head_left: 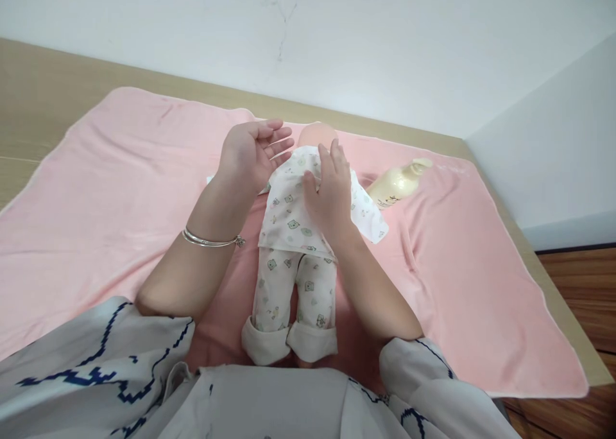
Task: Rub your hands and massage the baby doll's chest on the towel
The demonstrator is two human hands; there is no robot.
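A baby doll (318, 135) lies on a pink blanket with its smooth head toward the wall and its legs toward me. It wears a white printed top (289, 224) and matching trousers (272, 291) with wide rolled cuffs. My left hand (255, 153), with a silver bracelet on its wrist, is raised beside the doll's shoulder, palm turned inward, fingers loosely bent and holding nothing. On the upper part of the top rests my right hand (331, 189), fingers stretched toward the doll's head. The doll's face cannot be made out.
A cream pump bottle (397, 183) lies tilted on the pink blanket (144, 189), right of the doll's sleeve. The blanket covers most of a wooden table (58, 73). White walls (360, 47) stand behind and to the right.
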